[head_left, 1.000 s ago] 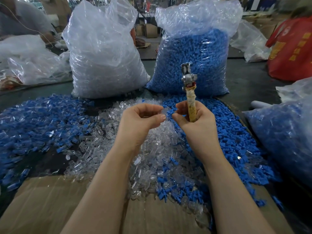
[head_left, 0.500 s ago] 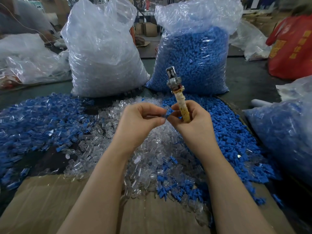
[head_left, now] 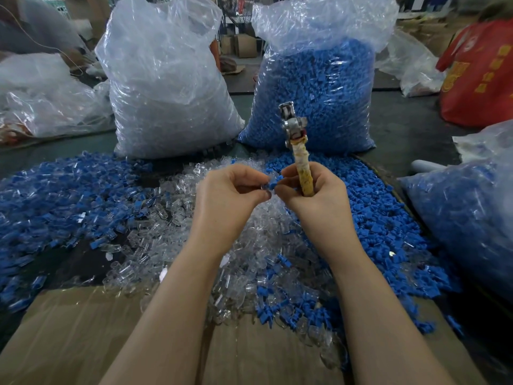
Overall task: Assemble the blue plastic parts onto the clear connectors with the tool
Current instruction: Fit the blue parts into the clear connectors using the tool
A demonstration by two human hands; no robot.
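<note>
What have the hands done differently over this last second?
A blue part now sits pinched between the fingertips where the left hand and right hand meet; earlier only a clear piece showed there. The tool tilted left, then straightened. Piles and bags stayed put.

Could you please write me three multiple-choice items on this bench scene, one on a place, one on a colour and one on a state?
1. Where is the tool?
A. On the cardboard
B. Upright in the right hand
C. Inside a bag

2. What colour are the parts in the back right bag?
A. Red
B. Clear
C. Blue

3. What is the left hand doing?
A. Pinching a small piece against the blue part between the two hands
B. Lying flat on the table
C. Hanging idle

Answers:
1 B, its wrapped handle sits in the curled right fingers.
2 C, blue pieces show through the plastic.
3 A, thumb and fingertips meet at the part between the hands.
</note>
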